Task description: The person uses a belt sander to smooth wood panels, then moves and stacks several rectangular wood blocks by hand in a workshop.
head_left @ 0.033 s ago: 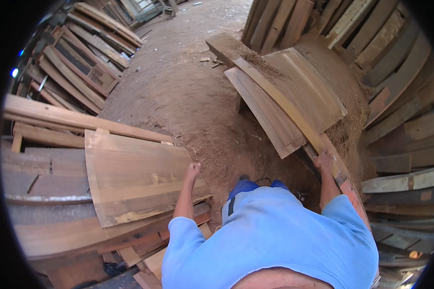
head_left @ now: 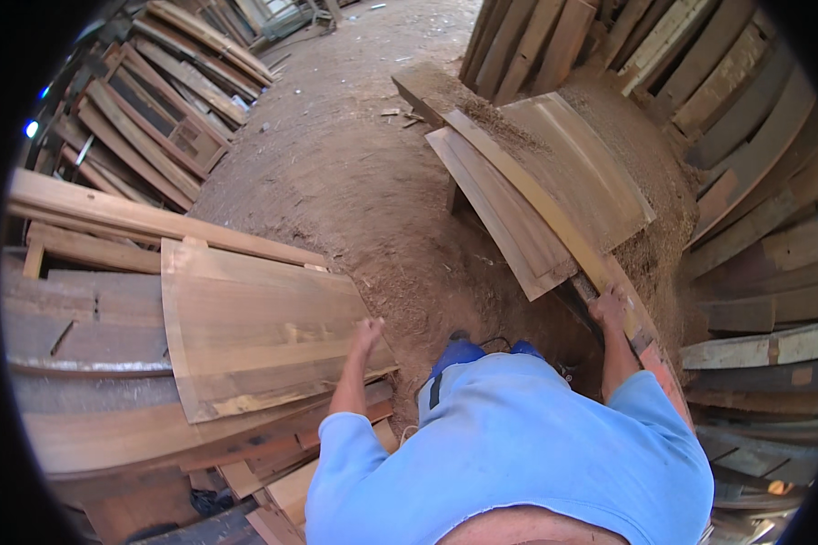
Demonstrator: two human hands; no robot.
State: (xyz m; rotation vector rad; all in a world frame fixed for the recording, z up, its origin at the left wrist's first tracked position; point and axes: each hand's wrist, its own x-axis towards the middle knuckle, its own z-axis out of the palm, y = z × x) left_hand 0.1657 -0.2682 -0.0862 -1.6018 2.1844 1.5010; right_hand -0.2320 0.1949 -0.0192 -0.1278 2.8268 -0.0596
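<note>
Spreading out to the left of your left hand, the stacked boards carry a wide wooden panel whose right end reaches that hand. Beyond your right hand lie a broad brown panel, a narrower panel and a yellowish strip running back toward it. Your left fingers curl at the wide panel's edge and your right hand rests by the strip, but I cannot tell whether either grips.
</note>
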